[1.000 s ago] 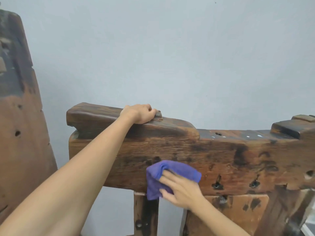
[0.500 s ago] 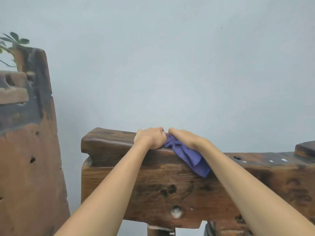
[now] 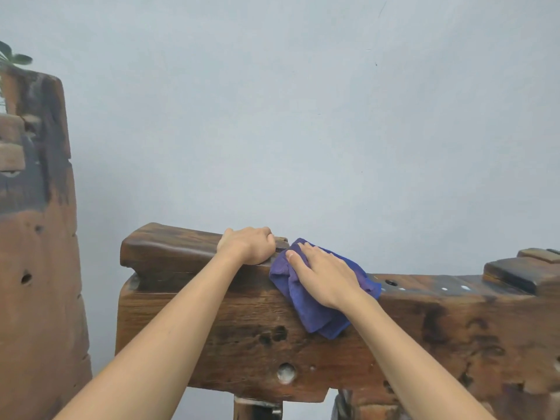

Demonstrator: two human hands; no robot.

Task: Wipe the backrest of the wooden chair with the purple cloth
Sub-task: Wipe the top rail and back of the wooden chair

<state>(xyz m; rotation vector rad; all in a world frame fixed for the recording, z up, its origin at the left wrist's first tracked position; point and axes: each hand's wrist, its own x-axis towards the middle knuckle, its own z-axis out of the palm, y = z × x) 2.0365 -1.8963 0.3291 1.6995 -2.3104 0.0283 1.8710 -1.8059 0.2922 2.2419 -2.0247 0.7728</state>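
The chair's backrest is a thick, dark, rough wooden beam with holes, running across the lower half of the view. My left hand is curled over its raised top block at the left. The purple cloth is draped over the top edge and hangs down the front face. My right hand lies flat on the cloth with fingers spread, pressing it onto the beam just right of my left hand.
A tall brown wooden slab stands at the left, with green plant leaves behind its top. A pale grey wall is right behind the backrest. Raised dark blocks sit on the beam's right end.
My right hand carried the cloth from the beam's front face up to its top edge, then flattened on it and slid slightly right. My left hand kept its grip.
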